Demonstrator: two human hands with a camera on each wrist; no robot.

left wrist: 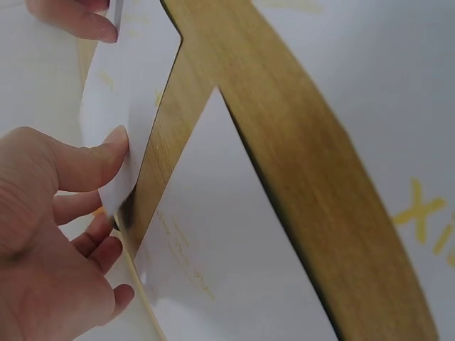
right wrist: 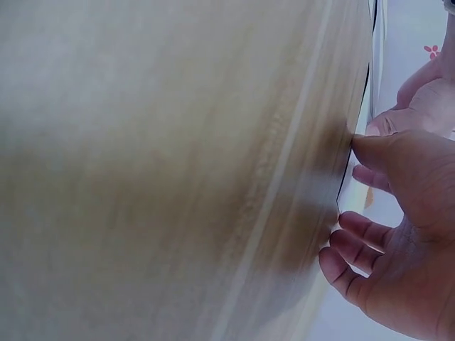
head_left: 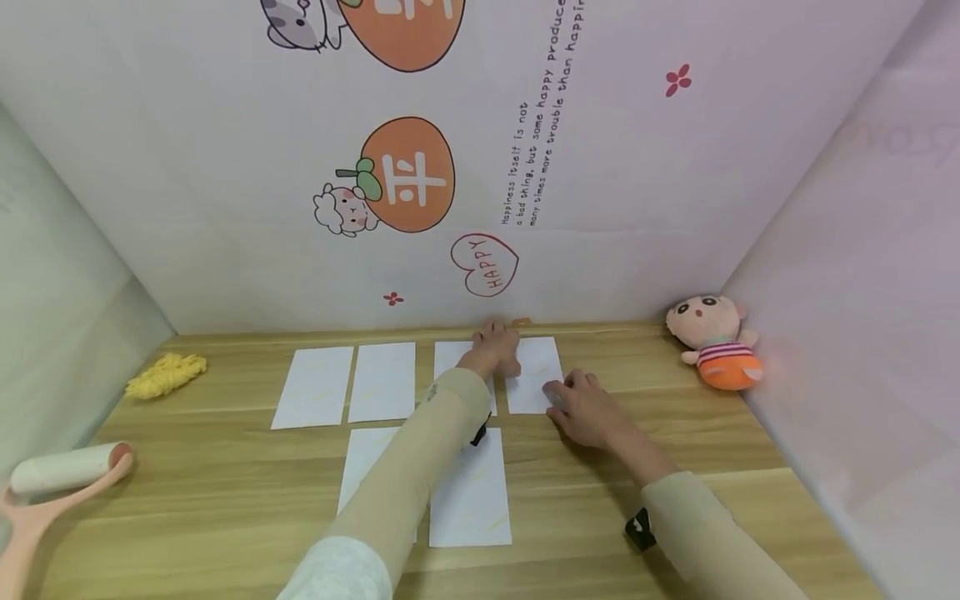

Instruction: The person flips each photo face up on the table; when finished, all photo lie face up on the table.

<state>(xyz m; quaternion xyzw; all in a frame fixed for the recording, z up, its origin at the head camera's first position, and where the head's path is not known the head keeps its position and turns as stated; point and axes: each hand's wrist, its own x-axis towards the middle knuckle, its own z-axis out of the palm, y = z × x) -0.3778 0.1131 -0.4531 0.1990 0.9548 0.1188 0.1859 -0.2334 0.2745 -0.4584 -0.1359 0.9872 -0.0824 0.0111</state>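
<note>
A white paper card (head_left: 534, 383) lies at the right end of the back row on the wooden table. My left hand (head_left: 495, 346) pinches its far left part, and in the left wrist view the thumb (left wrist: 110, 160) presses on the card's face. At the card's right edge my right hand (head_left: 592, 408) pinches it with thumb and fingers. Faint yellow writing shows on the neighbouring card (left wrist: 206, 227), which is partly covered by my left hand and forearm in the head view. Another card (head_left: 472, 500) lies nearer me, beside one half hidden under my left sleeve.
Two more white cards (head_left: 313, 387) lie at the back left. A yellow yarn bundle (head_left: 167, 375) and a pink-handled lint roller (head_left: 71, 471) are on the left. The plush doll (head_left: 716, 342) leans in the far right corner. White printed walls (head_left: 600, 167) enclose the table (head_left: 210, 500).
</note>
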